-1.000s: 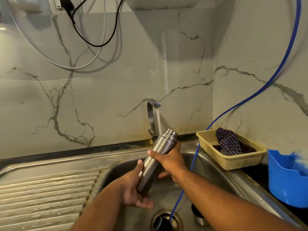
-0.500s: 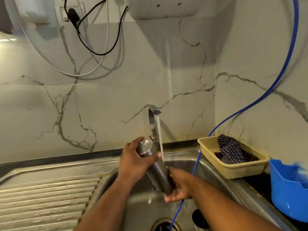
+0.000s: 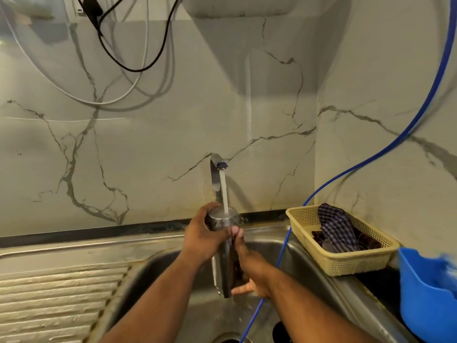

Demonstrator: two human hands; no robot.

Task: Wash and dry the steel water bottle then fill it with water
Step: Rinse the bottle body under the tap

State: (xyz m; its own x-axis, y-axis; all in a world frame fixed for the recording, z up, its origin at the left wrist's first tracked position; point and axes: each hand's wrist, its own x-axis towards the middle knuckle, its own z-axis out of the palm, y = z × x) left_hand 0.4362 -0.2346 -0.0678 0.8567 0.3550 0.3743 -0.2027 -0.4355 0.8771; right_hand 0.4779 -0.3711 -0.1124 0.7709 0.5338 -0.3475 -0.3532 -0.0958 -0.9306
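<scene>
The steel water bottle (image 3: pixel 222 268) stands almost upright over the middle of the sink (image 3: pixel 153 280). The right hand (image 3: pixel 252 273) holds its low part, fingers wrapped round it. The left hand (image 3: pixel 202 240) holds its top end, fingers curled round it too. Water (image 3: pixel 224 191) runs down onto the top of the bottle. On the right edge of the sink sits a yellow basket (image 3: pixel 346 263) with a checked cloth (image 3: pixel 336 226) in it. The tap (image 3: pixel 216 174) stands at the back of the sink.
</scene>
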